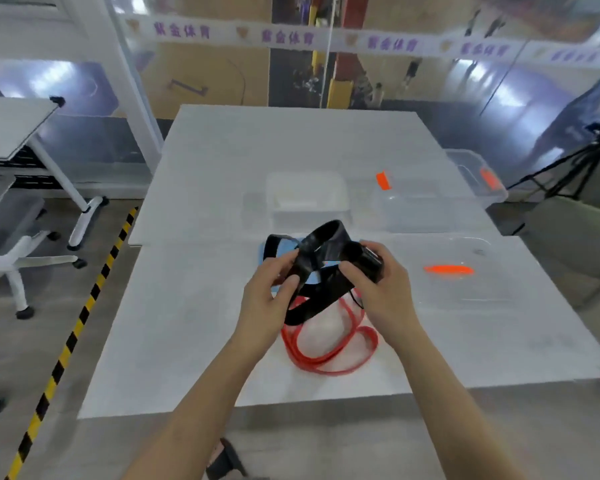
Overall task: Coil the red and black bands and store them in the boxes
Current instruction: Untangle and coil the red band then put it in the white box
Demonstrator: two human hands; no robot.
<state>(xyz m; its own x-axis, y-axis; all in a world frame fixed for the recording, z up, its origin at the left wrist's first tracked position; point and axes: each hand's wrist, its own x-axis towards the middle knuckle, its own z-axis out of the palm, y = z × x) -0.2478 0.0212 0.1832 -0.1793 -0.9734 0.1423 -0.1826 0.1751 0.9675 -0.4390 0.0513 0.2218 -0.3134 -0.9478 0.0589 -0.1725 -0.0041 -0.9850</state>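
Two hands meet over the middle of a white table [194,323], both busy with the black band [326,232]. The left hand [269,292] pinches a flat stretch of it between thumb and curled fingers. The right hand [381,289] has its fingers wrapped round a tight roll of the same band, held just right of centre. Between and above the hands the loose part of the band arches up in a wide loop, and another length hangs down toward the table. The red band [312,365] lies below the hands in slack, overlapping loops on the tabletop, its upper end tucked under the black one. Something pale blue [278,252] sits beneath the black band; it may be a lid or a shallow tray, though the blur makes that hard to say. Beyond the hands stands a milky white box [305,199], and to its right a clear box [426,213] with an orange latch [382,180]. A second clear box [471,168] rests at the table's far right edge. A clear lid [478,289] with an orange strip lies flat at the right of the frame. An office chair [7,237] stands at the left, and a tripod [582,164] at the upper right.
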